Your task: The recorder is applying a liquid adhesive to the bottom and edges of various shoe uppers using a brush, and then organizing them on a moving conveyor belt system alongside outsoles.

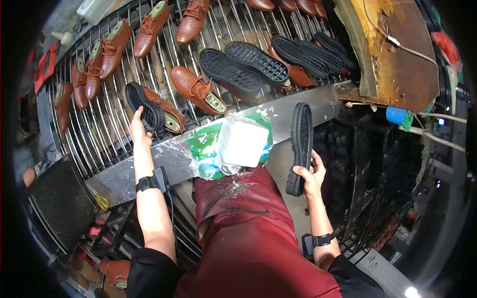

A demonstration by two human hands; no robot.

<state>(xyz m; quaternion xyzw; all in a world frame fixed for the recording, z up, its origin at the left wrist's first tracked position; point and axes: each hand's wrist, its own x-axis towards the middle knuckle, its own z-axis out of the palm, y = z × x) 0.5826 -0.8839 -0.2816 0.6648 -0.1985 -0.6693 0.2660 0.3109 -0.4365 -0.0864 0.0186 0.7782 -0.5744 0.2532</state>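
My right hand [312, 175] is closed around the heel end of a black rubber shoe sole [301, 134], held upright with its ridged, hollow side partly facing left. My left hand [140, 128] grips a second black shoe sole [145, 108] at the left front of the rack, its thumb lying over the sole. That sole lies against a brown leather shoe [171, 118]; whether the two touch is hard to tell. Between my hands, a whitish plastic tub [247, 143] sits on a green sheet [203, 144] at the metal ledge, above my dark red apron [238, 198].
A rack of metal rods [164, 57] carries several brown lace-up shoes [194, 85] and black soles [256, 62]. A metal ledge [139, 171] runs along its front. At right are a worn wooden board [402, 64], a cable, a blue cylinder [397, 115] and shelves of dark soles [340, 159].
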